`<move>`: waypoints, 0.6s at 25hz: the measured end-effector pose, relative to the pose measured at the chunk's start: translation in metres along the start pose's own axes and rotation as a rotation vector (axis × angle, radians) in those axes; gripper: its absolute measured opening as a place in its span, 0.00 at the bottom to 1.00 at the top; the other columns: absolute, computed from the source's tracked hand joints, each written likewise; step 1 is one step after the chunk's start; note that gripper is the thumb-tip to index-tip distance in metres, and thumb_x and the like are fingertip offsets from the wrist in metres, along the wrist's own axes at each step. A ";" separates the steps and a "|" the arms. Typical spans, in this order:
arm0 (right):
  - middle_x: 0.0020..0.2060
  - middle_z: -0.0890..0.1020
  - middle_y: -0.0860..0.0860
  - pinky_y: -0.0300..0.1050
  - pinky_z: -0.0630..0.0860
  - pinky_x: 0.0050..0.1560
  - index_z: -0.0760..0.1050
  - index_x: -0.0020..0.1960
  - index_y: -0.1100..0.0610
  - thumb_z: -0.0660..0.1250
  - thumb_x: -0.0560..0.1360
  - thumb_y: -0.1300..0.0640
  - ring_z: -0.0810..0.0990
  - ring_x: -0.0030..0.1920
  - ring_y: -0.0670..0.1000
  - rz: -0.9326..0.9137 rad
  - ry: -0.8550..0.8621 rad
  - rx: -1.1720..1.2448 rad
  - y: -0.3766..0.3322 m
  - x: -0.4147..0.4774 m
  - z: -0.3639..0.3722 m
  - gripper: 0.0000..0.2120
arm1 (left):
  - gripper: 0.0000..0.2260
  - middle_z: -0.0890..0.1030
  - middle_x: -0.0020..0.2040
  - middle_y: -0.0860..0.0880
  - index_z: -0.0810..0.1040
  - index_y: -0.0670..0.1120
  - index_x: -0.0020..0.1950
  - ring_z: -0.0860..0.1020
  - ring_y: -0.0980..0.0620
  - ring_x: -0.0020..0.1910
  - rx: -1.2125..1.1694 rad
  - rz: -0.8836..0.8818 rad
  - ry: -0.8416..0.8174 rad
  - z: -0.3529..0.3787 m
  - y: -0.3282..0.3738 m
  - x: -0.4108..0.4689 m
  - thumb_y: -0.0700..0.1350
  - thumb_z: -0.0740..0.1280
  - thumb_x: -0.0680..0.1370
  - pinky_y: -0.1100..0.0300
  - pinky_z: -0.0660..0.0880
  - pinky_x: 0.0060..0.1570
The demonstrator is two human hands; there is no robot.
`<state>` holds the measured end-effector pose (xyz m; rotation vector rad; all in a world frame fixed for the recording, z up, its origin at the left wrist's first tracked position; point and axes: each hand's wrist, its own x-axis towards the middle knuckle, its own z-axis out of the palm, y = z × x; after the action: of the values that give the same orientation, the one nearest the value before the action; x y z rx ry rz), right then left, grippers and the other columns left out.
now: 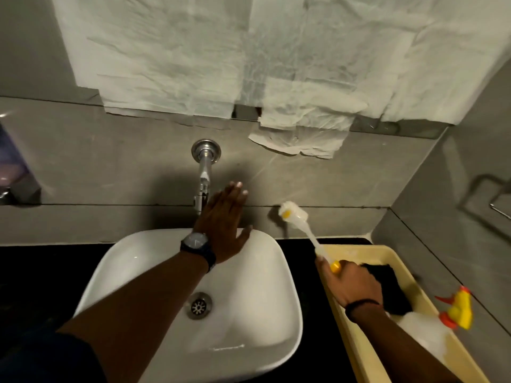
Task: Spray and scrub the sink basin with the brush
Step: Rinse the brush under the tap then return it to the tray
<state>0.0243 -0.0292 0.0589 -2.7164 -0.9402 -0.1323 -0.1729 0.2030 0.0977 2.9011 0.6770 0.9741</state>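
A white sink basin sits on a black counter, its metal drain near the middle. Over the basin's far rim my left hand stretches flat with fingers apart, holding nothing, just right of the chrome tap. My right hand grips the yellow end of a white brush, whose sponge head points up and left, above the counter right of the basin. A spray bottle with a yellow and red trigger lies in the tray at the right.
A pale yellow tray on the counter right of the basin holds a black cloth and the bottle. White paper is stuck over the mirror above. A grey tiled wall closes in on the right.
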 end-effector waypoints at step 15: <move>0.66 0.72 0.57 0.51 0.73 0.58 0.65 0.68 0.53 0.50 0.80 0.40 0.71 0.62 0.58 0.150 -0.364 -0.199 0.171 -0.023 0.105 0.24 | 0.31 0.59 0.75 0.42 0.57 0.45 0.72 0.56 0.43 0.73 -0.206 0.124 -0.646 0.224 0.233 -0.024 0.56 0.60 0.73 0.49 0.55 0.72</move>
<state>0.1121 -0.1436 -0.0832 -3.0478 -0.8452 0.3253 0.0320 0.0102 -0.0640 2.8275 0.3291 0.0621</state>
